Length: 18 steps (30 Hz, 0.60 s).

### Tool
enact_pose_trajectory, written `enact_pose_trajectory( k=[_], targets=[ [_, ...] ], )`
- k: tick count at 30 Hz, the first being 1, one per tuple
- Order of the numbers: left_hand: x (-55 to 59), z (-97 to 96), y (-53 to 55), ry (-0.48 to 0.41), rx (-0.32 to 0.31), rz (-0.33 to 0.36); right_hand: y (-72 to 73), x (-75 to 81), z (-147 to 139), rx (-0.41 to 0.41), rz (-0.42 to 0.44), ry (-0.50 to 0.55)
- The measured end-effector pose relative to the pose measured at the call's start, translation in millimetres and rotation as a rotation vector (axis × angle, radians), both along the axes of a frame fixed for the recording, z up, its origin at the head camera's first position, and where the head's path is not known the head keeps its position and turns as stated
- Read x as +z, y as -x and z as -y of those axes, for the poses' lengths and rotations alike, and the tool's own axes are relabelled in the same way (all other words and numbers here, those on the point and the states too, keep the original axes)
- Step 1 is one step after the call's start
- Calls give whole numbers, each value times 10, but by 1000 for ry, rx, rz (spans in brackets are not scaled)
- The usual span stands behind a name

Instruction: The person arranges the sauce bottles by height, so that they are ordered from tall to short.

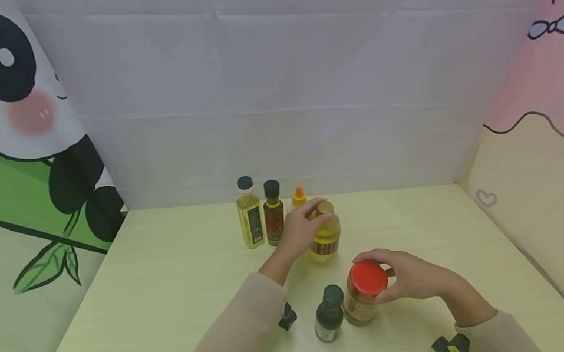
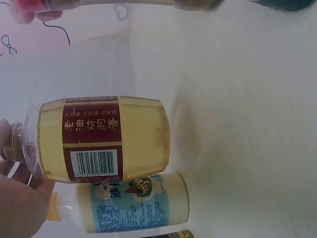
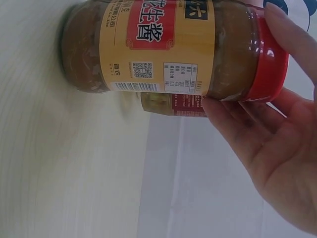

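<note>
My left hand (image 1: 297, 232) grips the gold cap of a squat cooking oil bottle (image 1: 325, 234), which stands upright in the head view. In the left wrist view this oil bottle (image 2: 141, 139) shows yellow oil and a maroon label, with fingers (image 2: 22, 206) at its cap. Nearer the front, my right hand (image 1: 415, 274) holds a peanut butter jar (image 1: 359, 307) around its red lid, thumb and fingers on opposite sides. The brown spread and tan label of the jar (image 3: 158, 49) fill the top of the right wrist view. Just left of the jar stands a small dark bottle (image 1: 328, 316) with a dark cap.
Behind the left hand stand a clear bottle of yellow oil (image 1: 250, 216), a dark-capped sauce bottle (image 1: 274, 215) and an orange-capped squeeze bottle (image 1: 299, 196), partly hidden. A white sheet (image 1: 270, 82) closes off the table's back edge (image 1: 184, 206); printed panels line both sides.
</note>
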<state>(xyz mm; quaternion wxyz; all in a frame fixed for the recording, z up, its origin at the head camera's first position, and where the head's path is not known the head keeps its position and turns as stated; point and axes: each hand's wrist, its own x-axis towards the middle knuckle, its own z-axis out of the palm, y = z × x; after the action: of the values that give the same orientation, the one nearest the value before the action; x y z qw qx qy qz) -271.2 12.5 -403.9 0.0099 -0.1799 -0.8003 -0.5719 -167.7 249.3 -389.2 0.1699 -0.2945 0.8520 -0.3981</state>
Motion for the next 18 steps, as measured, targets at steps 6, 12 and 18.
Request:
enact_pose_trajectory(
  k=[6, 12, 18],
  targets=[
    [-27, -76, 62, -21, -3, 14, -14, -3, -9, 8, 8, 8],
    [-61, -138, 145, 20, 22, 2, -19, -5, -15, 8, 16, 14],
    [-76, -174, 204, 15, 28, -15, -2, 2, -12, 9, 5, 10]
  ],
)
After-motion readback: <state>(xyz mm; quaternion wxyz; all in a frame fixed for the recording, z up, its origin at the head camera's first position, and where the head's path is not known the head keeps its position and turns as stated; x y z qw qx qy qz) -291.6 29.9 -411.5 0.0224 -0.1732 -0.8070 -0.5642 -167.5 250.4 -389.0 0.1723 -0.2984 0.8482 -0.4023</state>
